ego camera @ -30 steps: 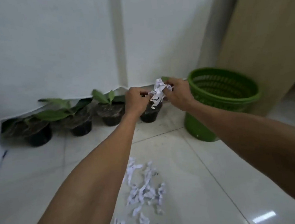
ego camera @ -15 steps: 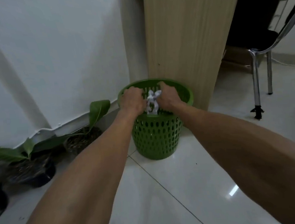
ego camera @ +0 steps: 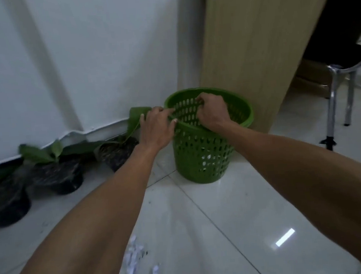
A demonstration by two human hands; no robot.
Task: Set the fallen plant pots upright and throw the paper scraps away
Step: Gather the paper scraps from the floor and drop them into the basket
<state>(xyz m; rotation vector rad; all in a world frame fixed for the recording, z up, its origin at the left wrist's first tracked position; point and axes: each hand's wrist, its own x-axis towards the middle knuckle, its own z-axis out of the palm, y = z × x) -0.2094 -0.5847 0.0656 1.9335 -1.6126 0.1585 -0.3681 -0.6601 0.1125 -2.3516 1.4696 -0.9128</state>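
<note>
A person reaches both bare arms toward a green perforated wastebasket (ego camera: 201,157) standing on the white tiled floor (ego camera: 216,232) beside a wooden panel (ego camera: 254,43). The left hand (ego camera: 157,128) rests spread and empty at the near rim, while the right hand (ego camera: 213,112) hangs over the opening with fingers curled, gripping nothing visible. Three plant pots (ego camera: 58,176) stand upright along the wall at left, and white paper scraps (ego camera: 136,271) lie on the floor close below.
</note>
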